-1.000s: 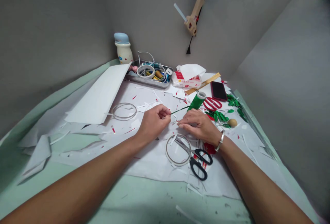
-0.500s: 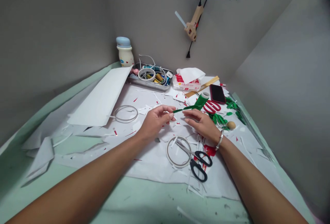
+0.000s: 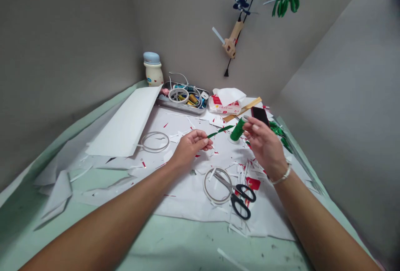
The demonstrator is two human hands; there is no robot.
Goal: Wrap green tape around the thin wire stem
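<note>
1. Pale green counter [image 3: 175,237] under everything; white paper sheet [image 3: 187,198] spread across it, littered with paper scraps [image 3: 179,134].
2. White card [image 3: 125,123] lies toward the counter's left edge; metal tray [image 3: 178,107] of wires and tape sits in the back corner.
3. Black-handled scissors [image 3: 240,198] near the sheet's front edge, blades across a clear plastic ring [image 3: 208,187].
4. Green tape roll [image 3: 238,129] stands upright between my hands.
5. My left hand [image 3: 190,148] pinches a narrow green strip [image 3: 218,131], its far end just beside the roll.
6. My right hand [image 3: 264,140] is raised near the roll, fingers [image 3: 248,126] loosely open, nothing visibly held.
</note>
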